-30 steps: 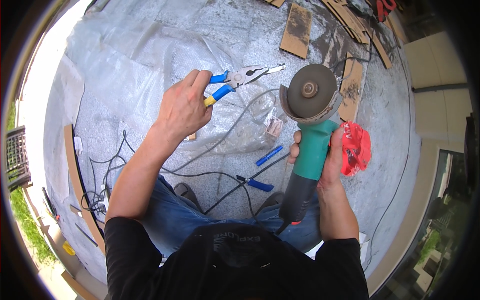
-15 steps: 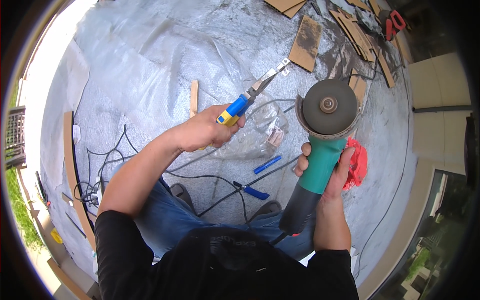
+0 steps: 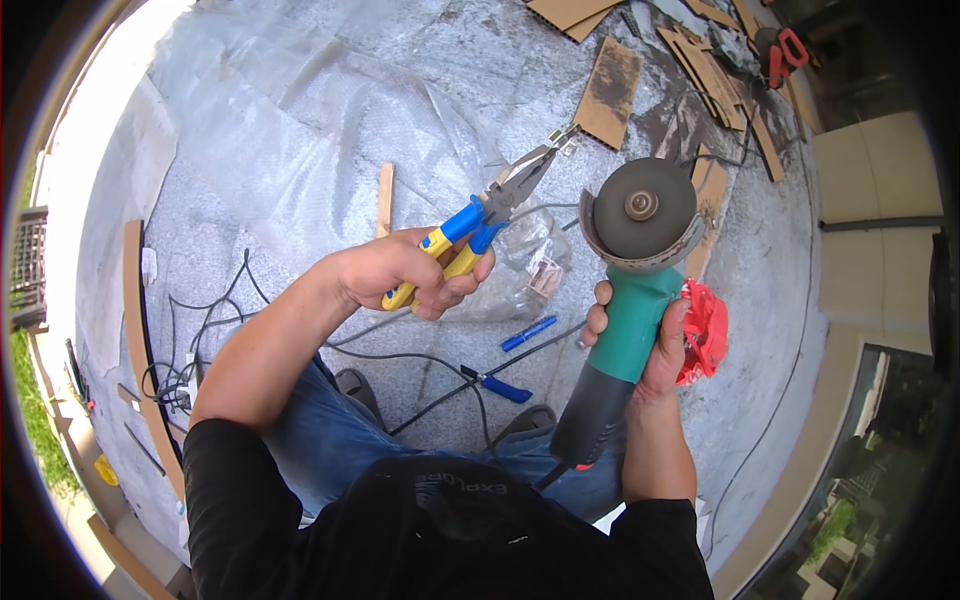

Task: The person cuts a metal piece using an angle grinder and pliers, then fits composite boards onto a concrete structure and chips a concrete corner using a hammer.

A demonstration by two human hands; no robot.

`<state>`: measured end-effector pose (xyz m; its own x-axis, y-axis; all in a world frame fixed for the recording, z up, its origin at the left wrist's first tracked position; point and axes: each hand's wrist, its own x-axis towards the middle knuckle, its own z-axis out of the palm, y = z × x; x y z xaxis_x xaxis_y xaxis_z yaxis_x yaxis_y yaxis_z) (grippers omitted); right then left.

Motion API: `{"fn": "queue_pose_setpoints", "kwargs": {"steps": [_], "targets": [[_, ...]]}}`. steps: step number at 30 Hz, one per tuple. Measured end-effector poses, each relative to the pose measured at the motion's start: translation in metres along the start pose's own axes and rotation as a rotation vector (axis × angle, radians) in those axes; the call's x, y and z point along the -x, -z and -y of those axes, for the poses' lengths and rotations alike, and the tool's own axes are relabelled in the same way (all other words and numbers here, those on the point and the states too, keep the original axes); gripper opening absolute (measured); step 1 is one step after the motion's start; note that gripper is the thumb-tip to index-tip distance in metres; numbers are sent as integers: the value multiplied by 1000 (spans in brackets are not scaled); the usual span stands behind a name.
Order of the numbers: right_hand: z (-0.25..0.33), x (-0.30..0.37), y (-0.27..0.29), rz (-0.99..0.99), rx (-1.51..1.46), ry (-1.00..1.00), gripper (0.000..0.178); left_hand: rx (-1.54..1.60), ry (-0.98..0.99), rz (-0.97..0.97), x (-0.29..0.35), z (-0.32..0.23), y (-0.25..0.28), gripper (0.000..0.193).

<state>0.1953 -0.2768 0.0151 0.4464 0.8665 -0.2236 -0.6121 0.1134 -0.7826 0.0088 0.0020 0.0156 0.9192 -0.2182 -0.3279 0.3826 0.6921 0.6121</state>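
My left hand [image 3: 415, 275] is closed round the blue and yellow handles of a pair of pliers [image 3: 508, 192]. At the tips of their jaws is a small shiny metal piece [image 3: 562, 141]. A green and black angle grinder [image 3: 625, 325] is in my right hand [image 3: 663, 350], with fingers on one side of its body and thumb on the other. Its dark disc [image 3: 640, 208] points away from me, under a partial metal guard. A gap lies between the metal piece and the disc.
On the floor before me lie a blue marker [image 3: 528, 334], a blue-handled cutter [image 3: 500, 387] and black cable. A crumpled red bag [image 3: 705, 330] is right of the grinder. Brown boards [image 3: 607, 92] lie at the far right, clear plastic sheeting [image 3: 330, 130] at the far left.
The pliers have rolled in my left hand, so both handles now show spread apart. The metal piece has tipped and come slightly nearer. The grinder has shifted a little left.
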Motion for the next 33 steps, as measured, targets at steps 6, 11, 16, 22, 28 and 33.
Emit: {"fn": "queue_pose_setpoints", "kwargs": {"steps": [6, 11, 16, 22, 28, 33], "targets": [[-4, 1, 1, 39, -148, 31, 90, 57, -7, 98, 3, 2, 4, 41], [-6, -3, 9, 32, -74, 48, 94, 19, -30, 93, 7, 8, 7, 40], [-20, -17, 33, 86, -309, 13, 89, -54, -114, -165, 17, 2, 1, 47], [-59, -33, 32, -55, -50, -334, 63, 31, -457, -568, 40, -16, 24, 36], [-106, -54, 11, -57, 97, -489, 59, -66, -668, -580, 74, -36, 58, 35], [-125, -76, -5, 20, -136, -577, 70, 14, -699, -608, 95, -37, 58, 34]]}}
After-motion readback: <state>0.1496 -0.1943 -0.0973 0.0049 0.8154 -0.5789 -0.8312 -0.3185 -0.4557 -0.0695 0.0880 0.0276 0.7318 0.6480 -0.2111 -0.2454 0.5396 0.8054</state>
